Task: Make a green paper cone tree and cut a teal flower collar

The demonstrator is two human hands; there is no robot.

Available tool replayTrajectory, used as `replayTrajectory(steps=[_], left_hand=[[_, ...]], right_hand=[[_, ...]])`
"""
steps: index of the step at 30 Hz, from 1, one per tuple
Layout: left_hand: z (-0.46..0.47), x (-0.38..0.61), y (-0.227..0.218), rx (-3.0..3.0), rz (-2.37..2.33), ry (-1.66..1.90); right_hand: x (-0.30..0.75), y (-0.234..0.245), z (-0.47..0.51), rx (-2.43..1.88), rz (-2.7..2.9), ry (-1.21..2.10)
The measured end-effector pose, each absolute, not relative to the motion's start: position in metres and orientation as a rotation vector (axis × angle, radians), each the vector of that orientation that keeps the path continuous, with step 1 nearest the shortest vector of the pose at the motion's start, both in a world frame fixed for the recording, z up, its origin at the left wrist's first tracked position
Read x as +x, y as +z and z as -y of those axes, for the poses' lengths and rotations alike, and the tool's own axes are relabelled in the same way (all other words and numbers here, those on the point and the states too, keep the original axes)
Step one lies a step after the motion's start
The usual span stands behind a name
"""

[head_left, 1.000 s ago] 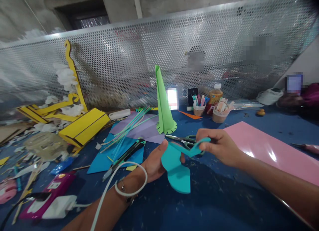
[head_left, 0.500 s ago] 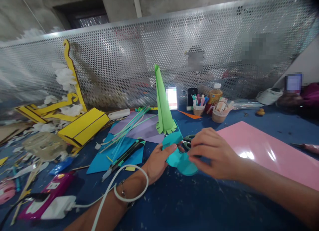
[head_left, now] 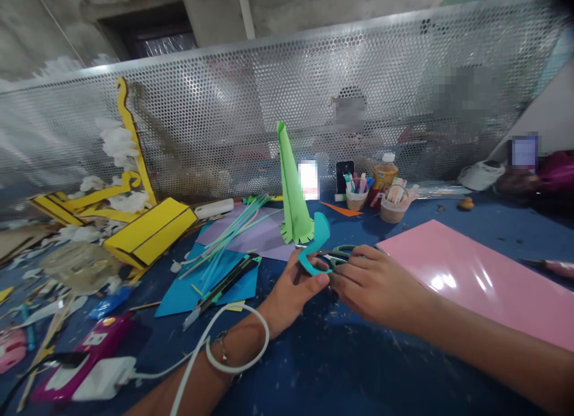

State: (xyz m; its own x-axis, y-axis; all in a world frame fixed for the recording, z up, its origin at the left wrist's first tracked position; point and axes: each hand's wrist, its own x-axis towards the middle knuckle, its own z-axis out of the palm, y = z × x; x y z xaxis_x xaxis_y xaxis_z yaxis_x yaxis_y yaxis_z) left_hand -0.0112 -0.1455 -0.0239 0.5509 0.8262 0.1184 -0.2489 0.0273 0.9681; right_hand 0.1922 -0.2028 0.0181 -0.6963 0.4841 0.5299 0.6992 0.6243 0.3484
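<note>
A curled strip of turquoise paper is between my hands in the middle of the table. My left hand pinches its lower edge, thumb on top. My right hand is closed, its fingertips pressed at the near end of the same paper; the exact grip is partly hidden. Just behind my fingers lies a pair of scissors with dark green handles, partly covered by the paper and my right hand. Past the paper a tall green paper cone stands upright, its base cut into a fringe.
Left of my hands lie blue paper, thin paper strips and a craft knife. A white cable loops over my left forearm. Pink sheet covers the right. Cups of pens and a yellow model stand farther back.
The turquoise paper has turned from showing its broad face to nearly edge-on, one end now curling upward. My right hand has moved slightly left and down, closer to my left.
</note>
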Motion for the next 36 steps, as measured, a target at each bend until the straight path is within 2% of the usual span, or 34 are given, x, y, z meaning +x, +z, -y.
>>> replayTrajectory(steps=[11,25,32,36], left_hand=[[0.142,-0.012,-0.020,1.275,-0.531,0.975],[0.139,-0.012,-0.028,1.348,-0.570,0.991],[0.149,-0.013,-0.011,1.506,-0.466,0.940],[0.153,-0.013,-0.007,1.589,-0.369,0.913]], right_hand=[[0.199,0.023,0.200,-0.856,2.394,-0.872],[0.193,0.020,0.203,-0.871,2.497,-0.841],[0.191,0.019,0.203,-1.177,2.376,-0.266],[0.193,0.020,0.202,-1.256,2.284,-0.086]])
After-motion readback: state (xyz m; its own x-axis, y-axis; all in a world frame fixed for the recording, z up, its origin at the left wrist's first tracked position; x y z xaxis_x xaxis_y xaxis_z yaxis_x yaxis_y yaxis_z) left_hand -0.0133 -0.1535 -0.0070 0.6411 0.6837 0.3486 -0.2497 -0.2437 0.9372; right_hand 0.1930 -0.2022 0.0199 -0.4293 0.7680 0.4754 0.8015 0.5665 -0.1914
